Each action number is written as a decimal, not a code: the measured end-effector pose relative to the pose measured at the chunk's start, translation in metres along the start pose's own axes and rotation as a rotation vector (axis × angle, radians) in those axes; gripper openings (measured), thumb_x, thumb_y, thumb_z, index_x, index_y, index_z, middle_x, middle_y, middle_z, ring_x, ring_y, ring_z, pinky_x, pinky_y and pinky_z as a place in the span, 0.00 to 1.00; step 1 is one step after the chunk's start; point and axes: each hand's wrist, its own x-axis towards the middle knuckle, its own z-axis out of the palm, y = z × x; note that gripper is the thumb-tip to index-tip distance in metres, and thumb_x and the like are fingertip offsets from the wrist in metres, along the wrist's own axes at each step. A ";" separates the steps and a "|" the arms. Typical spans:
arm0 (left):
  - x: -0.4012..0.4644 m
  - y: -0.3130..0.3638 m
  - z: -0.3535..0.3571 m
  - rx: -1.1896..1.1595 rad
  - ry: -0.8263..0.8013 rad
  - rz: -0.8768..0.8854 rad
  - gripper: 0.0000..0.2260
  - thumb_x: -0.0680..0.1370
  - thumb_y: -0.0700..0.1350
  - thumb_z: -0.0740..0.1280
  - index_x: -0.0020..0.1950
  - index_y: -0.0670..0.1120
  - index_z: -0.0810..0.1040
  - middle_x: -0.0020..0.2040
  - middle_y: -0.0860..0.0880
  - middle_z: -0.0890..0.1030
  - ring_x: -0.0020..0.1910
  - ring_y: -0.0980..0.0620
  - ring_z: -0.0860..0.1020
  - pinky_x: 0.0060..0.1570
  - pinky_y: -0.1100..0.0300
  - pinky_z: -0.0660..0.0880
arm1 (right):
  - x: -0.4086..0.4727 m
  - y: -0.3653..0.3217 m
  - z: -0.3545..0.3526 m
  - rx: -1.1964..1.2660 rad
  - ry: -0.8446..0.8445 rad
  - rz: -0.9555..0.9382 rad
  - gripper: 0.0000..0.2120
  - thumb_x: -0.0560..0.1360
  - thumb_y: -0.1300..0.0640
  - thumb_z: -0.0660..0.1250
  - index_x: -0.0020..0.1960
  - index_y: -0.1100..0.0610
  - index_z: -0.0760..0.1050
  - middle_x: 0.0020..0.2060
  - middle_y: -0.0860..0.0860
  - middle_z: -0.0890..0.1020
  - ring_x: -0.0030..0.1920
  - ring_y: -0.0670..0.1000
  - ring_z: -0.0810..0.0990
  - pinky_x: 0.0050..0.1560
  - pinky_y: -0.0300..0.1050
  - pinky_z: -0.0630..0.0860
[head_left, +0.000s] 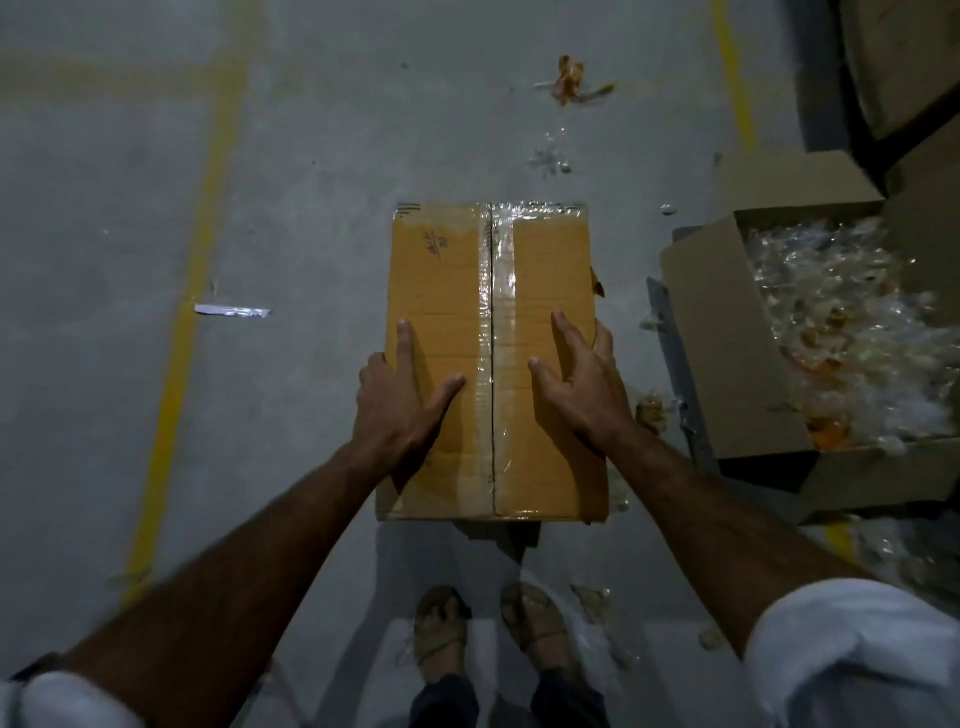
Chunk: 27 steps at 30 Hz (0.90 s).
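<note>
- Straight below the camera, on a grey concrete floor (311, 182), a sealed brown cardboard box (447, 270) lies just ahead of the person's sandalled feet (441, 629). A dark shape shows under its near edge, so I cannot tell whether it sits on the floor itself.
- Clear tape (501, 291) runs down the lid's centre seam, from the far edge to the near edge.
- Left hand (400, 400): palm down on the lid, left of the seam, fingers (403, 338) spread and straight, grasping nothing. Its outer fingers reach the box's left edge.
- Right hand (584, 389): mirrored, right of the seam, fingers (563, 332) splayed and released, the outer ones at the right edge.
- Likely step: steadying the box, either to press the tape flat or to take hold for a lift.
- To do it well: keep both palms level and even on each side of the seam. For a lift, slide the hands outward so the fingers hook under the long sides near their middles.
- Hazard: crumpled clear plastic scraps (597, 603) lie on the floor by the right foot and could slip underfoot.
- Toward the floor's right edge stands an open carton (727, 353) full of plastic waste, near the box but apart from it. A yellow floor line (197, 291) runs well apart on the left.
</note>
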 end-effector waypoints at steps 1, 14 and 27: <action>0.002 0.002 0.000 0.017 -0.013 -0.004 0.50 0.75 0.76 0.60 0.83 0.56 0.34 0.74 0.36 0.63 0.73 0.36 0.65 0.70 0.38 0.68 | 0.001 0.000 0.000 -0.010 -0.007 0.002 0.38 0.80 0.40 0.67 0.84 0.42 0.53 0.81 0.55 0.52 0.78 0.61 0.61 0.75 0.63 0.68; -0.128 0.053 -0.122 0.219 0.306 0.132 0.36 0.83 0.63 0.57 0.85 0.45 0.52 0.84 0.36 0.51 0.81 0.36 0.55 0.77 0.40 0.58 | -0.111 -0.126 -0.053 -0.228 0.076 -0.494 0.28 0.84 0.50 0.59 0.82 0.56 0.61 0.82 0.58 0.59 0.82 0.57 0.58 0.81 0.60 0.56; -0.415 -0.002 -0.270 0.321 0.810 -0.253 0.36 0.84 0.63 0.57 0.83 0.40 0.55 0.83 0.36 0.54 0.81 0.35 0.57 0.79 0.38 0.56 | -0.282 -0.322 -0.062 -0.083 -0.112 -1.200 0.30 0.83 0.52 0.64 0.81 0.62 0.61 0.81 0.59 0.62 0.82 0.56 0.59 0.79 0.60 0.60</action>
